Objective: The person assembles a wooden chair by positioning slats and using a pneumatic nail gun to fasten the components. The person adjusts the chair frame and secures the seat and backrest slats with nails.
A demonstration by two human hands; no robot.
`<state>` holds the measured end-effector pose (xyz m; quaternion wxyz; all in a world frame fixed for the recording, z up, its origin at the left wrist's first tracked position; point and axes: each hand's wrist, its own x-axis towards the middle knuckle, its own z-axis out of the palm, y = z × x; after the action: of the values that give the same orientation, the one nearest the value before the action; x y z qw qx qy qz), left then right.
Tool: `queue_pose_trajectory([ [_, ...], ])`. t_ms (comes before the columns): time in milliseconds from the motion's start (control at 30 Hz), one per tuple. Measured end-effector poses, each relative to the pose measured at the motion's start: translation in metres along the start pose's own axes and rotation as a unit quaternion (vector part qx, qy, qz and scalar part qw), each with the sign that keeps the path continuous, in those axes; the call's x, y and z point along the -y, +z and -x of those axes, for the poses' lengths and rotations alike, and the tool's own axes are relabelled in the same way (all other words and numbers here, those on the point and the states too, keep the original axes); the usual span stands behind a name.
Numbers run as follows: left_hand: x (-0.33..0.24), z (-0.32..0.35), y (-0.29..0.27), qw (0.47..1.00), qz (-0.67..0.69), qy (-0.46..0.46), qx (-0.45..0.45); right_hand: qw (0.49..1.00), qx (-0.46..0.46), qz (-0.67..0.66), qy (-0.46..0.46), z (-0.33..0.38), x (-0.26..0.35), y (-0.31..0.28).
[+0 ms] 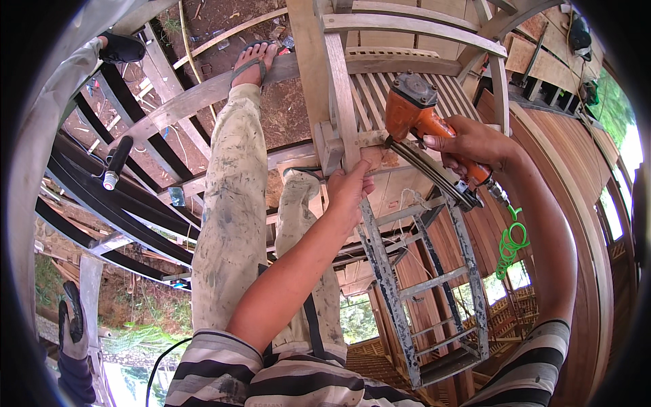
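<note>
My right hand (475, 146) is closed around the handle of an orange nail gun (409, 112) with a dark cap. Its nose rests by a short wooden rail (373, 138), though I cannot tell whether they touch. The magazine (434, 169) slopes down past my fingers, and a coiled green air hose (512, 244) hangs from the handle. Just left of the nose, my left hand (349, 190) is closed at the lower end of an upright wooden post (339, 95). That post belongs to a frame with curved wooden rails (413, 26) and a slatted panel (380, 95).
A paint-spattered ladder (434, 281) stands below my hands. My sandalled foot (255, 62) is on a curved beam (196, 102), with gaps showing ground beneath. At left are another person's dark gloved hand (73, 325) and dark shoe (123, 49). Wooden planking (563, 163) curves along the right.
</note>
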<state>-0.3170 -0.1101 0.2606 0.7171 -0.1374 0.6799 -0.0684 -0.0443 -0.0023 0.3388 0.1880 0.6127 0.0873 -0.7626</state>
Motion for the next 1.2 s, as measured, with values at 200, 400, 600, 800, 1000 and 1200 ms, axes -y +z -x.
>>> queue_pose_trajectory([
  [200, -0.004, 0.008, 0.001, 0.998, -0.044, 0.039, -0.010, 1.000, 0.001, -0.012, 0.006, -0.004, -0.001, 0.001],
  [400, -0.009, 0.040, -0.007, 0.707, -0.444, 0.518, -0.185, 1.000, 0.001, 0.027, 0.011, 0.000, 0.006, 0.002],
  [600, -0.020, 0.027, -0.026, 0.516, -0.586, 0.623, -0.042, 1.000, 0.005, 0.017, -0.002, 0.002, 0.008, 0.003],
  [800, -0.025, 0.031, -0.029, 0.496, -0.618, 0.609, -0.003, 1.000, 0.015, 0.011, 0.013, -0.004, 0.005, 0.000],
  [1000, -0.017, 0.017, -0.034, 0.455, -0.633, 0.626, -0.033, 1.000, 0.011, 0.018, 0.015, 0.002, 0.013, 0.000],
  [1200, -0.018, 0.018, -0.031, 0.463, -0.617, 0.636, -0.038, 0.999, 0.019, 0.025, 0.007, -0.005, 0.006, -0.003],
])
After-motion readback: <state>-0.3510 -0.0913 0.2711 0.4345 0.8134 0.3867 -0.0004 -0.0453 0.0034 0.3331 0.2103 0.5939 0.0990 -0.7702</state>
